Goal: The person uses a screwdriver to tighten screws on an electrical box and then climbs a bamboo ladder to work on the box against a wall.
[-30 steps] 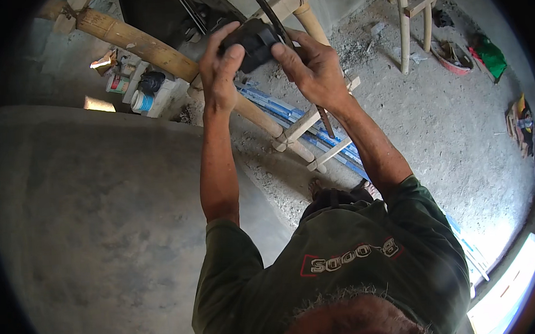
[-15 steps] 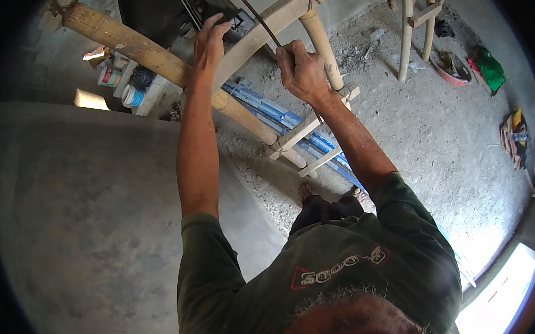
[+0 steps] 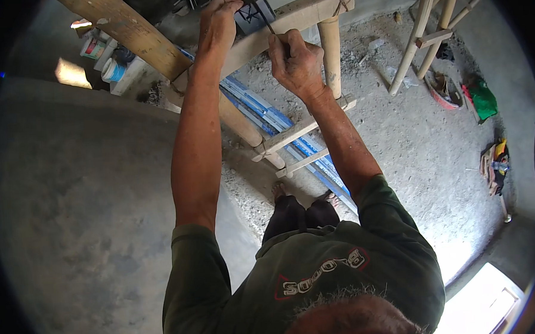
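My right hand (image 3: 299, 61) is closed around a thin dark metal rod (image 3: 259, 11), which slants up and left from the fist. At the top, my left hand (image 3: 218, 27) stretches its fingers toward the rod's upper part; I cannot tell whether they touch it. Just beside those fingertips is a dark grey boxy object (image 3: 250, 19) with a black cross mark. Its lower edge is by a wooden crossbeam (image 3: 296, 13), which passes beneath both hands and is tied to bamboo poles.
A thick bamboo pole (image 3: 127, 33) runs along the upper left, near tubs (image 3: 113, 70). Blue-and-white long strips (image 3: 265, 110) lie on the floor below a wooden rung (image 3: 302, 129). Another bamboo stand (image 3: 432, 38), a reddish basin (image 3: 445, 92) and a green bag (image 3: 483, 99) are at right.
My left hand has brought its spread fingers closer together and nearer to the rod. The rod and right hand have shifted slightly left. The whole view has shifted with my head.
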### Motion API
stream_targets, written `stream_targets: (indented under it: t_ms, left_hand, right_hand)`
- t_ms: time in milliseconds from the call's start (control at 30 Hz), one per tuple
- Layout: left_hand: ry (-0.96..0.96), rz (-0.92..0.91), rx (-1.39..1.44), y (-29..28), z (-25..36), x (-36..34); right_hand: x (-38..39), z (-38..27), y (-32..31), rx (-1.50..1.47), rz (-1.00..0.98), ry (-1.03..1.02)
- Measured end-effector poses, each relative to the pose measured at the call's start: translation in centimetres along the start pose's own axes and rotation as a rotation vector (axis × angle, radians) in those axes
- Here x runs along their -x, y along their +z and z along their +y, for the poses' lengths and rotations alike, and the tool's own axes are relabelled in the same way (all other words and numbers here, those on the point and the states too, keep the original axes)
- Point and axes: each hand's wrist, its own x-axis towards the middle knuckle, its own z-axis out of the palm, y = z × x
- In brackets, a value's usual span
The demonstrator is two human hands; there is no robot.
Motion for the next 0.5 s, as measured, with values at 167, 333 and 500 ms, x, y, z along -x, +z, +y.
stream_targets:
  t_ms: [167,333,500]
  left_hand:
    - [-0.161,0.059,0.079,0.9,0.6,0.0]
    - [-0.228,0.120,0.061,1.2,1.5,0.3]
    - [-0.157,0.232,-0.207,1.7,3.5,1.6]
  right_hand:
    - [-0.4,-0.1,0.6,0.001,-0.014,-0.010]
    - [-0.5,0.3,0.7,0.031,0.017,-0.035]
    - [-0.6,0.7,1.1,-0.003,0.026,-0.048]
